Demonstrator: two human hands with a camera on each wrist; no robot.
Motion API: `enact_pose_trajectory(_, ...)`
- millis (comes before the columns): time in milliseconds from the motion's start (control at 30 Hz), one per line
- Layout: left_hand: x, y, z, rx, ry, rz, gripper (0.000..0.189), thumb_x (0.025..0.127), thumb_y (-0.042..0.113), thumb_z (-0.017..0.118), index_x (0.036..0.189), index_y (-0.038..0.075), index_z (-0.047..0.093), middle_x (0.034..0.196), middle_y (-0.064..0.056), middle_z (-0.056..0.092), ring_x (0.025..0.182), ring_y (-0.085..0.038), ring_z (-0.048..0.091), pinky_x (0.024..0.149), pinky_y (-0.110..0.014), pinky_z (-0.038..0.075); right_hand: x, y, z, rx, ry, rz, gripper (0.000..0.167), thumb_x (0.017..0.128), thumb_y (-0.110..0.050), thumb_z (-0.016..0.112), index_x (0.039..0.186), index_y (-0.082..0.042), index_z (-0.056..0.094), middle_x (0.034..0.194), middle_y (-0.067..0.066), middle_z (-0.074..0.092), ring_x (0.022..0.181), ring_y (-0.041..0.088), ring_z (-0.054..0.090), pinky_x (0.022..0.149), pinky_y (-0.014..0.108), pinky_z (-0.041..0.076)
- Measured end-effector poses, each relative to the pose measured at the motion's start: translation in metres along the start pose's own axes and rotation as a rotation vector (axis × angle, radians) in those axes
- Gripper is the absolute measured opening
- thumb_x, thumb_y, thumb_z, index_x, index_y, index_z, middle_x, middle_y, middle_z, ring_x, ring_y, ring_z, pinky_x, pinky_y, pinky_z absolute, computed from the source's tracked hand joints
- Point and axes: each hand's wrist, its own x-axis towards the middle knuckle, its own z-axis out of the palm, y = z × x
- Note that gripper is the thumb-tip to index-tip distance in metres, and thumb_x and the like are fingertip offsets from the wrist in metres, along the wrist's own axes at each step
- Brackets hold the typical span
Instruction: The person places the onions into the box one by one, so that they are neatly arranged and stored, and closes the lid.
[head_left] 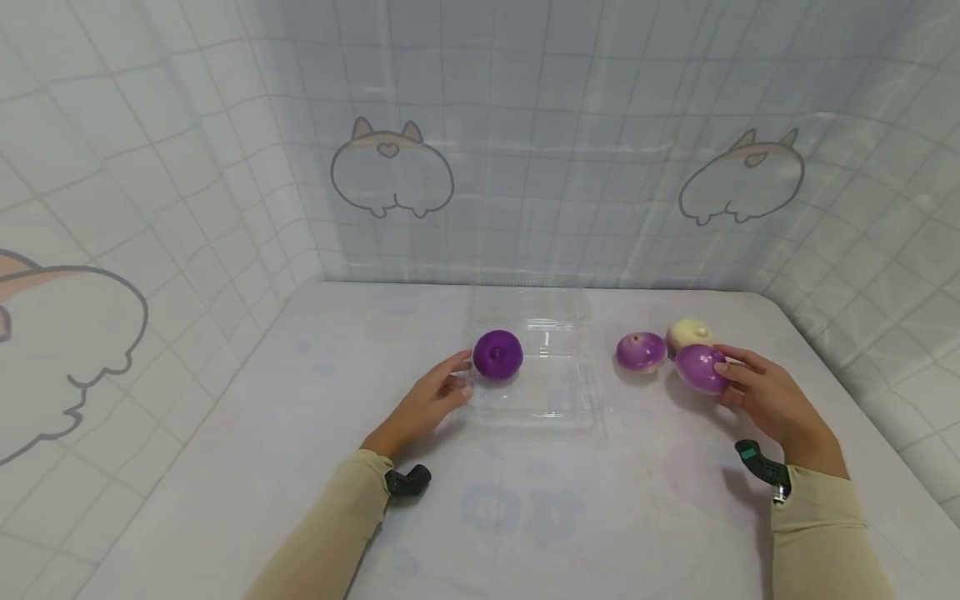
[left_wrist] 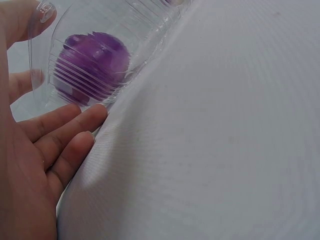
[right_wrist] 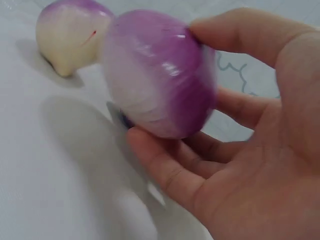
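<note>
At the right, my right hand [head_left: 765, 392] holds a glossy purple-and-white onion [head_left: 701, 368] between thumb and fingers. The right wrist view shows the onion [right_wrist: 160, 75] up off the table, its shadow below. Close beside it are a second purple onion [head_left: 641, 352] and a pale, cream-coloured onion [head_left: 688, 334]. A clear plastic container [head_left: 551, 412] lies with its lid open towards the back. Inside, on the left, sits a deep purple round vegetable [head_left: 498, 355]. My left hand [head_left: 427, 404] rests at the container's left edge, fingers [left_wrist: 75, 122] fairly straight against its wall.
A white tablecloth [head_left: 495, 517] with faint prints covers the table. Grid-patterned plastic curtains [head_left: 525, 167] hang at the back and both sides. Black devices sit on both wrists.
</note>
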Motion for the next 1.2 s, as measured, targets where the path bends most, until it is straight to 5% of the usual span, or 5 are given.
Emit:
enact_pose_trajectory(200, 0.0, 0.001, 0.001, 0.016, 0.007, -0.019, 0.064, 0.102, 0.026, 0.06, 0.158, 0.019, 0.031, 0.149, -0.014, 0.047, 0.122, -0.025, 0.057, 0.109, -0.047, 0.041, 0.003, -0.003, 0.002, 0.216, 0.026, -0.015, 0.025, 0.104, -0.017, 0.056, 0.127, -0.022, 0.051, 0.121, -0.006, 0.049, 0.1, 0.002, 0.064, 0.082, 0.021, 0.055)
enact_pose_trajectory(433, -0.005, 0.019, 0.0, -0.004, 0.0, -0.013, 0.063, 0.102, 0.015, 0.059, 0.157, 0.005, 0.029, 0.149, -0.026, 0.044, 0.123, -0.037, 0.055, 0.109, -0.054, 0.038, 0.001, -0.005, 0.005, 0.221, 0.019, -0.028, 0.021, 0.104, -0.017, 0.056, 0.124, -0.024, 0.054, 0.121, -0.006, 0.051, 0.098, 0.005, 0.066, 0.082, 0.023, 0.057)
enact_pose_trajectory(700, -0.01, 0.042, -0.003, 0.019, -0.016, -0.006, 0.062, 0.102, 0.012, 0.057, 0.155, -0.001, 0.029, 0.148, -0.028, 0.044, 0.122, -0.037, 0.056, 0.108, -0.053, 0.04, 0.001, -0.007, 0.007, 0.293, -0.015, -0.049, 0.021, 0.103, -0.013, 0.056, 0.119, -0.024, 0.063, 0.125, -0.004, 0.048, 0.099, 0.011, 0.07, 0.081, 0.032, 0.059)
enact_pose_trajectory(1200, 0.002, -0.002, 0.001, 0.026, 0.007, -0.006, 0.064, 0.102, 0.024, 0.06, 0.158, 0.016, 0.03, 0.15, -0.017, 0.046, 0.124, -0.029, 0.056, 0.109, -0.05, 0.04, 0.006, -0.011, 0.014, 0.408, -0.035, -0.109, 0.029, 0.105, -0.01, 0.052, 0.128, -0.022, 0.064, 0.132, -0.001, 0.042, 0.103, 0.014, 0.068, 0.083, 0.035, 0.059)
